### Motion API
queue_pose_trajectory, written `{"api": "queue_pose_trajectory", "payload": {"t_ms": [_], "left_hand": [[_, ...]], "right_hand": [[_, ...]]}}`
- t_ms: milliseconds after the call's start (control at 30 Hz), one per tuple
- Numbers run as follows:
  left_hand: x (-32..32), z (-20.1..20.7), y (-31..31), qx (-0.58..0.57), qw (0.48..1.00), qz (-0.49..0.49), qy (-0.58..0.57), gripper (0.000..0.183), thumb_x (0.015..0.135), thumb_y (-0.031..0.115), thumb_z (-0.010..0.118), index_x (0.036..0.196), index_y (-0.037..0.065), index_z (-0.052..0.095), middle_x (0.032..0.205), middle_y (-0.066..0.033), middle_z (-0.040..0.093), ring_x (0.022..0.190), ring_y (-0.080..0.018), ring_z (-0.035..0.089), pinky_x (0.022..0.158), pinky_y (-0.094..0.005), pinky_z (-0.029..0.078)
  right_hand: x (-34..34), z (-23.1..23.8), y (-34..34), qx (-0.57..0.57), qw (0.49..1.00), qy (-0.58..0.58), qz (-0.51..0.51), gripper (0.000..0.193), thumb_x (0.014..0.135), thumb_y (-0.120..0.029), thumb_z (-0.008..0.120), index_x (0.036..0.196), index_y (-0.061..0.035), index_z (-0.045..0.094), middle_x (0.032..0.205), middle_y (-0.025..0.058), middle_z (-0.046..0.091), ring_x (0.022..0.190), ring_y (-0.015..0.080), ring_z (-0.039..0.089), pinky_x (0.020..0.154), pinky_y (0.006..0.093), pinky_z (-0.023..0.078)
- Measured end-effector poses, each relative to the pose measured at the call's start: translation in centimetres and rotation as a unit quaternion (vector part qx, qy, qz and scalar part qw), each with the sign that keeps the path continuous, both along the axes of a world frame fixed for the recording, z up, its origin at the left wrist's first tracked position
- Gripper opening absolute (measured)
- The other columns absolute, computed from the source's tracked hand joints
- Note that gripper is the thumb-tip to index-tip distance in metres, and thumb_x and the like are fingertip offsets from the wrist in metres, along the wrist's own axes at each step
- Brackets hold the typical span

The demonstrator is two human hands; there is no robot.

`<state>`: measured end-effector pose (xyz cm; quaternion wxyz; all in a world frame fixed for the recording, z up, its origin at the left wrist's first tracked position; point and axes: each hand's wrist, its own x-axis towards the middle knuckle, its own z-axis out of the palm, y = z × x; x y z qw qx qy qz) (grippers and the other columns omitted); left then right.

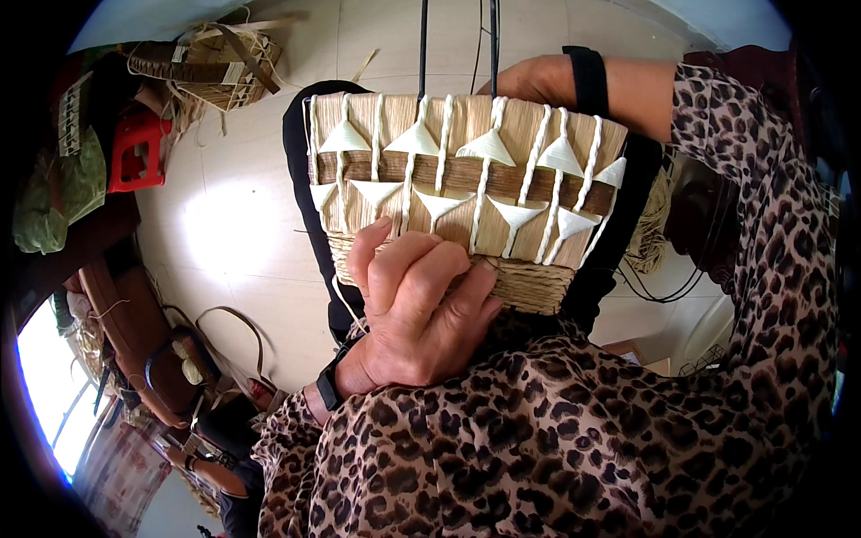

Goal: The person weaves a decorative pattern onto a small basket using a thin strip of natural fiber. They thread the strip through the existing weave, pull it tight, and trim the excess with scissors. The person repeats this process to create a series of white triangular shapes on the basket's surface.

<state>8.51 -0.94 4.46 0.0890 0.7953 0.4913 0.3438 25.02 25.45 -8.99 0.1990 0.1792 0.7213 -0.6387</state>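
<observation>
A woven straw basket (466, 211) lies across my lap, with its side facing up. White twisted cords cross this side, forming rows of small white triangles over a brown band, and coiled straw rope (529, 285) runs along its near edge. My left hand (417, 291) is closed on that near edge, fingers bent and pressed against the coiled straw. A thin pale strand hangs beside its wrist. Behind the far right of the basket is my right hand (531, 81); the basket hides its fingers.
Straw scraps and a part-woven piece (224, 67) lie on the floor at the far left, near a red plastic stool (141, 151). Another person's forearm (215, 473) shows at lower left. A bundle of straw (650, 224) and dark cables lie to the right.
</observation>
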Motion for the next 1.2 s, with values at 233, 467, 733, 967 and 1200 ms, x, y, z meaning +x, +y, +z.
{"api": "queue_pose_trajectory", "payload": {"t_ms": [233, 467, 733, 967, 1200], "left_hand": [[0.5, -0.4, 0.6, 0.014, 0.999, 0.038, -0.013, 0.026, 0.059, 0.016, 0.08, 0.08, 0.006, 0.07, 0.09, -0.0044, 0.057, 0.088, -0.0243, 0.053, 0.084, -0.0454, 0.039], [1.1, -0.8, 0.8, 0.012, 0.997, 0.07, -0.029, 0.024, 0.054, 0.013, 0.081, 0.075, 0.009, 0.07, 0.087, -0.0025, 0.057, 0.085, -0.0233, 0.054, 0.084, -0.0448, 0.037], [1.9, -0.4, 1.0, -0.005, 0.995, 0.09, -0.034, 0.021, 0.055, 0.013, 0.079, 0.072, 0.008, 0.069, 0.085, -0.0034, 0.057, 0.083, -0.0236, 0.053, 0.081, -0.0434, 0.037], [2.1, -0.6, 1.2, 0.001, 0.995, 0.094, -0.038, 0.017, 0.057, 0.012, 0.077, 0.07, 0.009, 0.065, 0.083, -0.0041, 0.056, 0.083, -0.0238, 0.053, 0.081, -0.043, 0.037], [0.7, -0.1, 0.4, -0.013, 0.994, 0.093, -0.058, 0.02, 0.059, 0.013, 0.079, 0.071, 0.009, 0.063, 0.084, -0.0048, 0.056, 0.084, -0.0238, 0.052, 0.078, -0.0421, 0.039]], "right_hand": [[0.4, -0.9, 0.3, -0.01, 1.0, 0.0, -0.005, 0.03, 0.089, -0.02, 0.062, 0.107, 0.0038, 0.065, 0.098, 0.0132, 0.069, 0.082, 0.0188, 0.063, 0.073, 0.0313, 0.052], [0.5, -1.5, 0.3, -0.012, 1.0, 0.008, -0.006, 0.03, 0.089, -0.02, 0.062, 0.108, 0.0036, 0.065, 0.099, 0.0135, 0.069, 0.082, 0.0188, 0.063, 0.074, 0.0311, 0.052], [0.6, -2.5, 0.3, -0.021, 1.0, 0.015, -0.001, 0.031, 0.089, -0.02, 0.062, 0.109, 0.0035, 0.065, 0.1, 0.0139, 0.068, 0.083, 0.0188, 0.063, 0.074, 0.0309, 0.052], [0.4, -3.0, 0.1, -0.027, 0.999, 0.021, -0.006, 0.031, 0.089, -0.02, 0.062, 0.11, 0.0033, 0.065, 0.101, 0.0142, 0.068, 0.084, 0.0188, 0.063, 0.074, 0.0307, 0.053], [0.2, -3.1, -0.4, -0.034, 0.999, 0.018, -0.017, 0.032, 0.09, -0.02, 0.062, 0.111, 0.0032, 0.064, 0.103, 0.0146, 0.068, 0.085, 0.0188, 0.064, 0.075, 0.0305, 0.053]]}}
